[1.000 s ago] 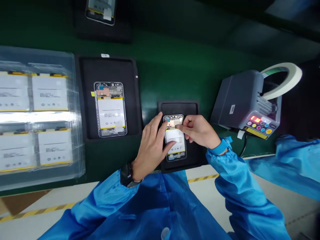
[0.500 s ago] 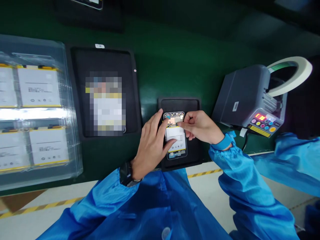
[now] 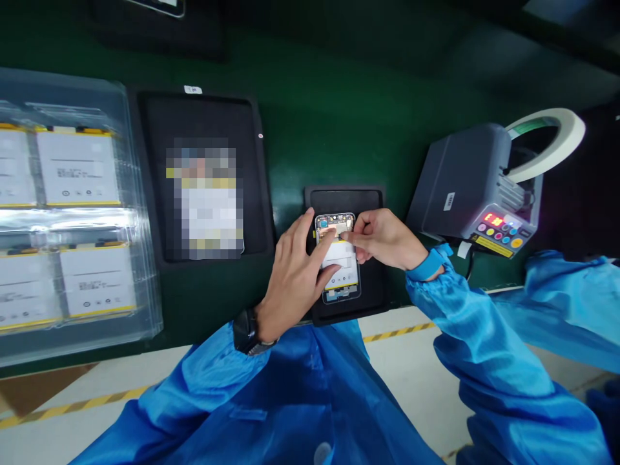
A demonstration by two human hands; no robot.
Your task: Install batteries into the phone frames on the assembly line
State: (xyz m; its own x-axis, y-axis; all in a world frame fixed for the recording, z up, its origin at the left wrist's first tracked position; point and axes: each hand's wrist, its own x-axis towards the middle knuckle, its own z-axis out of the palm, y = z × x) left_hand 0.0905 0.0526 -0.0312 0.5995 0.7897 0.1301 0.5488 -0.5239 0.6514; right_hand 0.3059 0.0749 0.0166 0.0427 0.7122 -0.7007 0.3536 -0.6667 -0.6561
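At the far left of the frame, a clear plastic tray [image 3: 77,219] holds four white batteries [image 3: 77,168] with yellow edges, on a dark green surface [image 3: 339,110]. Just right of it lies a large black mat [image 3: 203,116] carrying a pixelated object [image 3: 204,197], too blurred to identify.

Next, the left hand [image 3: 295,278], with a black wristwatch [image 3: 248,331], rests spread open on an open phone frame [image 3: 338,258], which lies upright on a small black mat [image 3: 346,200] at lower centre. Its fingers [image 3: 325,237] reach over the circuit board at the top of the phone, and the thumb lies near the white battery. From the right, the right hand [image 3: 385,239] pinches thumb and forefinger together at the top of the phone; whether they grip a small piece cannot be told.

Farther right stands a grey tape dispenser [image 3: 465,181] with a lit red display, a roll of tape [image 3: 547,145] on top.

Compared with half a second earlier, the left forefinger lies farther onto the board, and the whole scene sits slightly higher in view.
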